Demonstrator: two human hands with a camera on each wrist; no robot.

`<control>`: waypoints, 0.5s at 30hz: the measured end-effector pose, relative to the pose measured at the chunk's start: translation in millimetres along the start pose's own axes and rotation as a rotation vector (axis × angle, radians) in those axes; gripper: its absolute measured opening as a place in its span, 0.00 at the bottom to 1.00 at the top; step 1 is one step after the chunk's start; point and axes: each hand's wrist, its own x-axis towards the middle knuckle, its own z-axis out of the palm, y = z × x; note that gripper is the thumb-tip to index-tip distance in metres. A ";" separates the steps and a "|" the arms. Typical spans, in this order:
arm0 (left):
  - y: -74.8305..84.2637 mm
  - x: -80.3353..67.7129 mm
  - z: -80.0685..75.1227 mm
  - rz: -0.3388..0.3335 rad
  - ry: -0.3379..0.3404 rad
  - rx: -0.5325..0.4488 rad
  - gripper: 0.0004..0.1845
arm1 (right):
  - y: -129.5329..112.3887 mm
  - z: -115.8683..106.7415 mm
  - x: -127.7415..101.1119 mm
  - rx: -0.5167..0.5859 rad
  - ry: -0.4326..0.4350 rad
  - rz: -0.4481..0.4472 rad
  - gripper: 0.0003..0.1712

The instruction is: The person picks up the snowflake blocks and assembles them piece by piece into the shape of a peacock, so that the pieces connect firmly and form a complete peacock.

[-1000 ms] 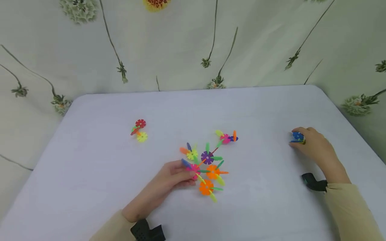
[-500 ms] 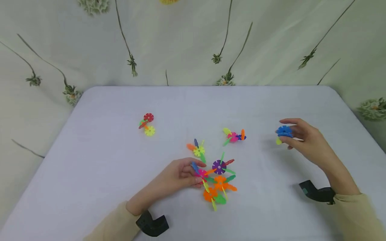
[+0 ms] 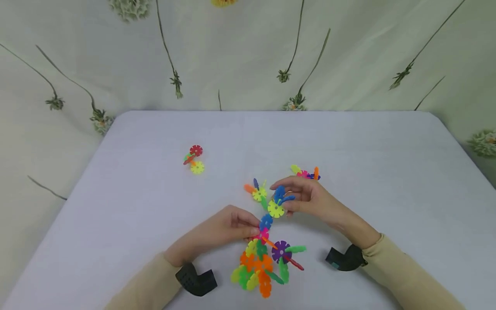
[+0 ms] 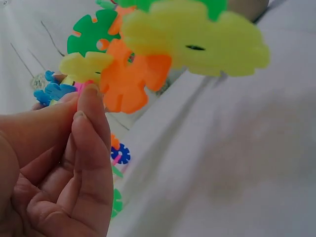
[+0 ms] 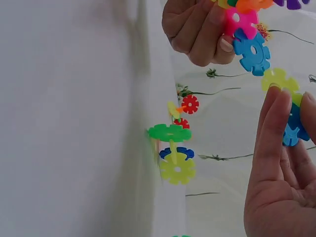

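Above the table my left hand (image 3: 226, 230) pinches the pink disc (image 5: 242, 22) of a large cluster of notched plastic snowflake discs (image 3: 261, 262). Orange, green, yellow and purple discs hang below, and a blue disc (image 3: 265, 222) points up from the pink one. My right hand (image 3: 310, 196) grips a small joined piece, made of a yellow disc (image 3: 276, 209) and two blue discs (image 5: 291, 129), between thumb and fingers. The yellow disc sits just by the cluster's blue disc; whether their edges touch, I cannot tell.
A small yellow-centred piece (image 3: 259, 193) lies just behind the hands. Another piece with pink and orange discs (image 3: 303, 173) rests beyond my right hand, partly covered. A red and yellow piece (image 3: 196, 159) is at back left. Flower-patterned cloth (image 3: 248, 56) stands behind the white table (image 3: 360, 142).
My right hand has brought the blue and yellow piece leftward from the table's right side to the cluster. The left hand has turned the cluster, so its orange discs now hang lower.
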 end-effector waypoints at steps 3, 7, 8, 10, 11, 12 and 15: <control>-1.8 0.6 -0.3 -0.035 0.016 -0.026 0.13 | 2.9 2.9 0.1 0.033 0.027 0.006 0.20; -1.7 0.7 0.5 -0.048 0.011 -0.074 0.13 | 3.1 2.9 0.0 0.057 0.015 0.020 0.20; -1.3 0.5 0.8 -0.050 0.011 -0.084 0.13 | 3.1 3.0 -0.1 0.059 0.012 0.031 0.20; -0.7 0.3 1.4 -0.055 0.009 -0.106 0.13 | 3.1 3.4 0.1 0.062 0.015 0.048 0.20; -0.5 0.2 1.7 -0.065 0.011 -0.111 0.13 | 3.4 3.7 0.3 0.061 0.020 0.053 0.20; -0.4 0.2 2.0 -0.065 0.009 -0.116 0.13 | 3.8 4.1 0.6 0.063 0.027 0.059 0.20; -1.1 0.4 2.5 -0.068 0.010 -0.124 0.13 | 5.2 5.9 1.3 0.073 0.048 0.067 0.21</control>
